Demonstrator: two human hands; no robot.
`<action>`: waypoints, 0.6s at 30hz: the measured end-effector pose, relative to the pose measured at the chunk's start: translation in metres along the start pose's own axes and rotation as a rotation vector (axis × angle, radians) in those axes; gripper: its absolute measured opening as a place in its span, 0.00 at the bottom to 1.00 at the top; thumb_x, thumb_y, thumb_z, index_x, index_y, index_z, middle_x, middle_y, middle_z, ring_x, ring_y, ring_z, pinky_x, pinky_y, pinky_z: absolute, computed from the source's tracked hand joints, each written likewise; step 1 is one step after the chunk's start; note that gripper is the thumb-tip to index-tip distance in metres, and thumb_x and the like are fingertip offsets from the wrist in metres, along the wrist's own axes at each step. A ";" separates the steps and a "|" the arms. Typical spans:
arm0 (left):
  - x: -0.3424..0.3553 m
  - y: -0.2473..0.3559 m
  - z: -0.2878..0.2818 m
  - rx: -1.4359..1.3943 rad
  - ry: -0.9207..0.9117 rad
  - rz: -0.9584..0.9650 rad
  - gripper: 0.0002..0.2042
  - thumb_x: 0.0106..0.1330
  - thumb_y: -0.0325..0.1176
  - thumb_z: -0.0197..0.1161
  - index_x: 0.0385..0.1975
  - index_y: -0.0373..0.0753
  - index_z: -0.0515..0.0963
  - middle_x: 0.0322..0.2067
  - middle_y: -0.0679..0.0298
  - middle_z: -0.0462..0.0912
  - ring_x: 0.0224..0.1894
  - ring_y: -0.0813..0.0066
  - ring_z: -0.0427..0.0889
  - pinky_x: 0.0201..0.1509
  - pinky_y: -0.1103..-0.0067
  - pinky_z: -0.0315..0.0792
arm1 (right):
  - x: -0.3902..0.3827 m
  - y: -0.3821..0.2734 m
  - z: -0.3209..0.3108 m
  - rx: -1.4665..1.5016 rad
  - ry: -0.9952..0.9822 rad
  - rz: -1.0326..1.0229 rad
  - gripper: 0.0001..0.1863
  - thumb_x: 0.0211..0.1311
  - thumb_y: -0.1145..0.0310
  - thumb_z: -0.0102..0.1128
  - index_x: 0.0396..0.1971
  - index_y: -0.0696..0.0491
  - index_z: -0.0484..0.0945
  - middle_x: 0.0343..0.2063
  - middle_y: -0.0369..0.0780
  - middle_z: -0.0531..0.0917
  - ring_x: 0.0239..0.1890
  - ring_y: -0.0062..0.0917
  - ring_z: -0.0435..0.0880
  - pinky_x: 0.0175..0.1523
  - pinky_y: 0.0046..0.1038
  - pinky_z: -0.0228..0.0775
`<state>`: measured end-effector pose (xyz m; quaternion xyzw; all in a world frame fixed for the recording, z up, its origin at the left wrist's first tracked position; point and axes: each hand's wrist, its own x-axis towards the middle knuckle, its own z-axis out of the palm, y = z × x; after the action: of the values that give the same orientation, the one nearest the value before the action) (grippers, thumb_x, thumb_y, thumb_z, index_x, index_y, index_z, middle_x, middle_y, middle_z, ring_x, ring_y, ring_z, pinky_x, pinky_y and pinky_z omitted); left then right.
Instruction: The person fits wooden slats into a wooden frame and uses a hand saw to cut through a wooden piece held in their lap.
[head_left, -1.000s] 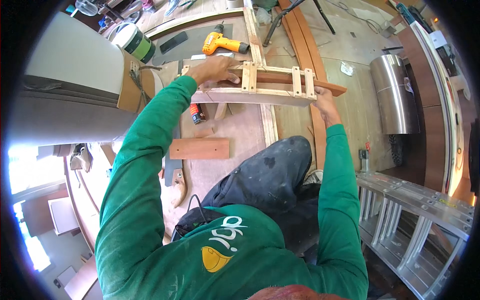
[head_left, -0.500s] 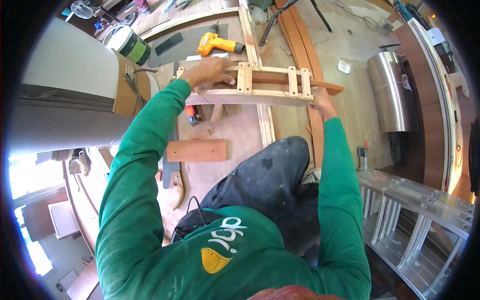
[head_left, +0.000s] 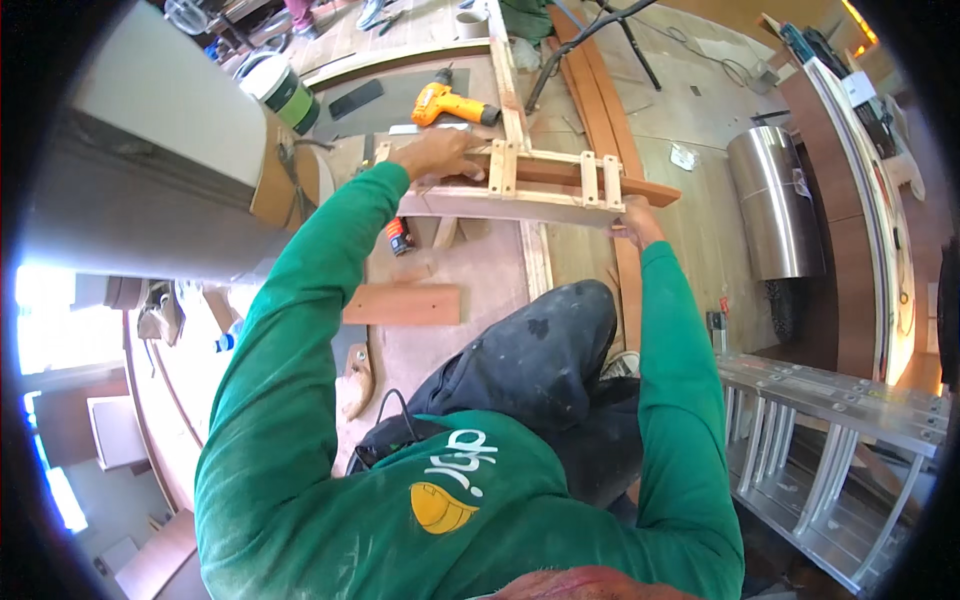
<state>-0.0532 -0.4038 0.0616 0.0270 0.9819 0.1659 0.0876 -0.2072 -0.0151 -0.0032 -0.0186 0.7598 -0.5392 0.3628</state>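
Observation:
A long, narrow wooden frame (head_left: 520, 208) with pale crosspieces is held up in front of me, its right end tilted slightly toward me. My left hand (head_left: 440, 157) is closed over the left part of its far side. At the right end, my right hand (head_left: 640, 222) grips the frame from the near side, most of its fingers hidden. A reddish-brown board (head_left: 652, 188) lies lengthwise between the frame's sides and sticks out past my right hand. Beyond the frame lies a yellow cordless drill (head_left: 450, 106).
Nearer me lie a short reddish board (head_left: 410, 304), a small can (head_left: 399, 238) and a handsaw (head_left: 358, 380). A bucket (head_left: 285, 96) stands far left beside a large pale curved object (head_left: 170, 190). Long boards (head_left: 592, 90), a metal cylinder (head_left: 768, 205) and an aluminium ladder (head_left: 830, 398) are rightward.
The frame's right end has dipped a little toward me, with both hands still on it. The whole view has shifted slightly.

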 end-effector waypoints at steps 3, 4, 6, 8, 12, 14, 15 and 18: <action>0.015 0.020 -0.005 0.016 -0.077 -0.026 0.37 0.59 0.60 0.72 0.65 0.42 0.79 0.54 0.44 0.85 0.57 0.43 0.84 0.63 0.58 0.76 | -0.001 0.018 -0.016 0.047 0.099 0.005 0.13 0.75 0.64 0.59 0.43 0.60 0.80 0.37 0.45 0.85 0.32 0.33 0.86 0.36 0.41 0.89; 0.013 0.019 -0.003 0.028 -0.055 0.032 0.37 0.59 0.60 0.72 0.65 0.42 0.79 0.54 0.44 0.85 0.57 0.43 0.84 0.62 0.58 0.76 | 0.007 0.032 -0.021 0.054 0.112 -0.023 0.14 0.75 0.63 0.58 0.46 0.61 0.79 0.40 0.46 0.85 0.34 0.34 0.86 0.38 0.42 0.89; 0.015 0.005 -0.006 0.068 0.016 0.137 0.38 0.59 0.60 0.73 0.65 0.41 0.79 0.54 0.44 0.85 0.57 0.43 0.84 0.62 0.58 0.76 | 0.032 0.046 -0.032 0.062 0.126 -0.110 0.18 0.77 0.60 0.57 0.51 0.61 0.77 0.45 0.46 0.84 0.39 0.34 0.86 0.42 0.45 0.89; 0.003 0.018 -0.017 0.031 -0.132 -0.021 0.38 0.61 0.56 0.73 0.66 0.38 0.77 0.57 0.45 0.84 0.60 0.44 0.82 0.66 0.60 0.74 | -0.001 0.044 -0.010 0.243 0.099 -0.085 0.26 0.78 0.52 0.57 0.61 0.59 0.72 0.56 0.46 0.80 0.52 0.34 0.82 0.52 0.48 0.85; -0.002 0.012 -0.027 -0.010 -0.134 0.125 0.31 0.68 0.54 0.68 0.64 0.37 0.79 0.55 0.43 0.85 0.58 0.44 0.84 0.63 0.60 0.76 | -0.078 0.072 -0.020 0.353 0.229 -0.020 0.27 0.75 0.52 0.63 0.62 0.56 0.73 0.53 0.43 0.80 0.53 0.33 0.81 0.54 0.45 0.82; -0.002 0.009 -0.028 0.040 -0.087 0.100 0.30 0.69 0.55 0.66 0.64 0.40 0.79 0.55 0.45 0.86 0.57 0.46 0.85 0.63 0.61 0.76 | -0.128 0.101 -0.039 0.437 0.335 -0.076 0.27 0.74 0.53 0.66 0.63 0.55 0.74 0.53 0.43 0.80 0.53 0.33 0.81 0.54 0.44 0.82; -0.001 0.004 -0.030 0.028 -0.062 0.080 0.29 0.70 0.55 0.65 0.64 0.41 0.80 0.55 0.46 0.86 0.57 0.47 0.85 0.63 0.61 0.76 | -0.152 0.119 -0.052 0.492 0.373 -0.104 0.29 0.73 0.54 0.67 0.65 0.54 0.73 0.55 0.43 0.79 0.55 0.33 0.79 0.55 0.46 0.82; -0.012 -0.014 -0.030 -0.026 0.027 0.020 0.28 0.71 0.55 0.64 0.64 0.43 0.80 0.56 0.49 0.86 0.57 0.49 0.85 0.62 0.62 0.77 | -0.230 0.156 -0.069 0.518 0.581 -0.036 0.21 0.74 0.55 0.67 0.57 0.52 0.79 0.44 0.37 0.83 0.46 0.28 0.83 0.51 0.38 0.82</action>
<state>-0.0473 -0.4270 0.0866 0.0336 0.9804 0.1800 0.0731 -0.0206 0.2018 0.0002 0.2138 0.6691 -0.7023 0.1155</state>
